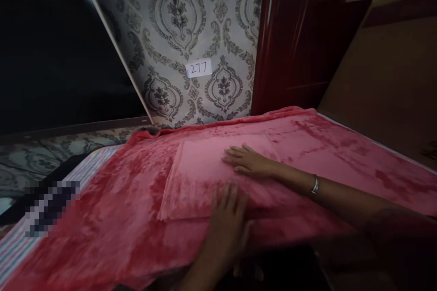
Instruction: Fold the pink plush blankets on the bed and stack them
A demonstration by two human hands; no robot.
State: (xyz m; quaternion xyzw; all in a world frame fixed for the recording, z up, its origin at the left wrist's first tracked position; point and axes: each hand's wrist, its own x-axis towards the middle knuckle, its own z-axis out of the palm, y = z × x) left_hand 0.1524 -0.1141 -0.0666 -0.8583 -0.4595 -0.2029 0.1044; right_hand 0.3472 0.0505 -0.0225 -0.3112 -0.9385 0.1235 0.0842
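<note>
A square of pink plush cloth (pixel 205 159), which looks folded, lies flat on a red-pink plush blanket (pixel 129 209). My right hand (pixel 247 161), with a silver bracelet on the wrist, rests palm down on the cloth's upper right part, fingers stretched towards the left. Nearer to me, my left hand (pixel 228 204) lies over the front right part of the same cloth. Its fingers are extended and slightly blurred, pointing away from me. Neither hand grips anything. The cloth's right edge is partly hidden under my right forearm.
Patterned wallpaper with a paper label (pixel 199 68) reading 277 rises behind the blanket. A large dark screen (pixel 64 50) stands at left, and a dark red glossy panel (pixel 290 41) and brown board (pixel 392 77) at right. Striped fabric (pixel 85 168) shows along the left edge.
</note>
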